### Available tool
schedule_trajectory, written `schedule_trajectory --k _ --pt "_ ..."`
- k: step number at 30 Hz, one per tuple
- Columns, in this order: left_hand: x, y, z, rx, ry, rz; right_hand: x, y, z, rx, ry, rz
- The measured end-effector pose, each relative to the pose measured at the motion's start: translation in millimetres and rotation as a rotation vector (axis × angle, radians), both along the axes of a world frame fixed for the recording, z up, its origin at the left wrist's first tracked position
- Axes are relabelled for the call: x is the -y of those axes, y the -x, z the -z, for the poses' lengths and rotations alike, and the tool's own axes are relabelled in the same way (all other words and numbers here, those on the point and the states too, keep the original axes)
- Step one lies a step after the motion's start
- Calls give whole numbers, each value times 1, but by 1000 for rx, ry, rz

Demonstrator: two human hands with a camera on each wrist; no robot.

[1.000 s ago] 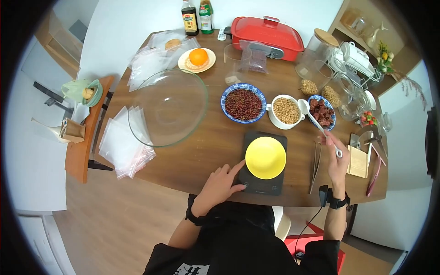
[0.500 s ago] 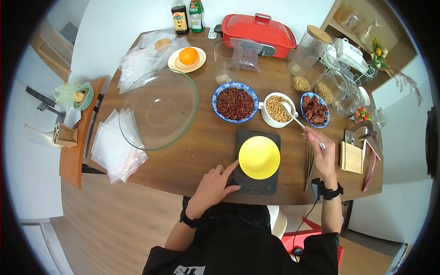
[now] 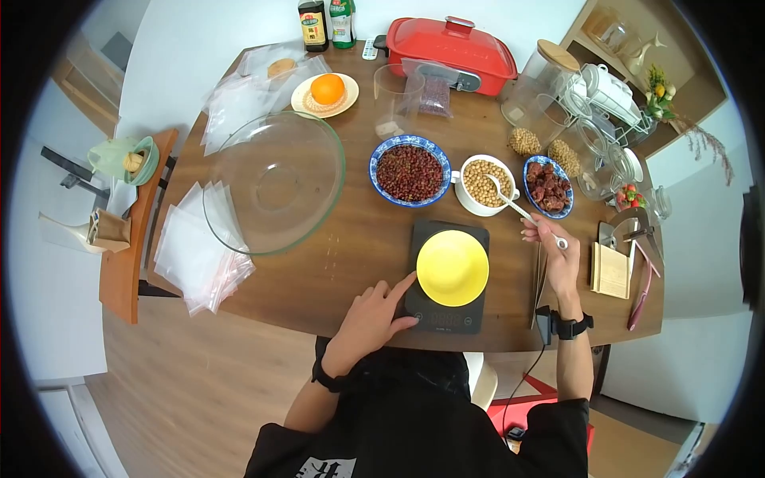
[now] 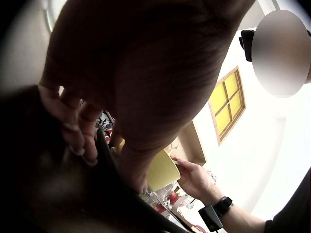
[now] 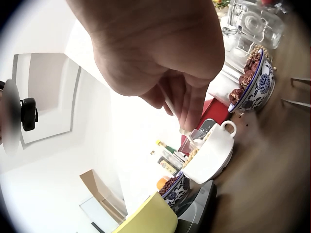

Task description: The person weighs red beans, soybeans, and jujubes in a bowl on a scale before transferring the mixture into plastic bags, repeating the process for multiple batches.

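Observation:
My right hand point(image 3: 562, 259) grips the handle of a white spoon point(image 3: 522, 211). The spoon's bowl sits among pale round beans point(image 3: 480, 182) in a white two-handled bowl point(image 3: 478, 209). In the right wrist view the spoon dips into that same white bowl point(image 5: 211, 158). A yellow bowl point(image 3: 453, 268) stands on a black kitchen scale point(image 3: 421, 320) with a faintly lit display. My left hand point(image 3: 362, 325) has its index fingertip at the yellow bowl's left side and its thumb at the scale's front left corner. Most of its fingers are extended.
A blue-rimmed bowl of dark red beans point(image 3: 409, 170) and one of dried red dates point(image 3: 548, 188) flank the white bowl. Metal tongs point(image 3: 539, 287) lie beside my right hand. Leftward are a large glass bowl point(image 3: 279, 187) and plastic bags point(image 3: 199, 251). Behind stands a red electric cooker point(image 3: 450, 56).
The spoon has moved left from between the white bowl and the date bowl into the pale beans, my right hand moving with it. My left hand keeps its place at the scale.

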State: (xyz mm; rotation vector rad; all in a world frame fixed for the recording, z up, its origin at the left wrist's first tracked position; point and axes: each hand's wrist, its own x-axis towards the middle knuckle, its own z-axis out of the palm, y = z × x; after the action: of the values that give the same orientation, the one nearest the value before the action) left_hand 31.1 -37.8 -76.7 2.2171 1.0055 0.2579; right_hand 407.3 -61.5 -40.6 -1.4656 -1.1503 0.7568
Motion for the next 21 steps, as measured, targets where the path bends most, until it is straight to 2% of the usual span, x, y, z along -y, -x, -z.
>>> schedule_trajectory --k 21 --pt "1 0 -2 12 17 -9 -3 5 12 -551 -4 167"
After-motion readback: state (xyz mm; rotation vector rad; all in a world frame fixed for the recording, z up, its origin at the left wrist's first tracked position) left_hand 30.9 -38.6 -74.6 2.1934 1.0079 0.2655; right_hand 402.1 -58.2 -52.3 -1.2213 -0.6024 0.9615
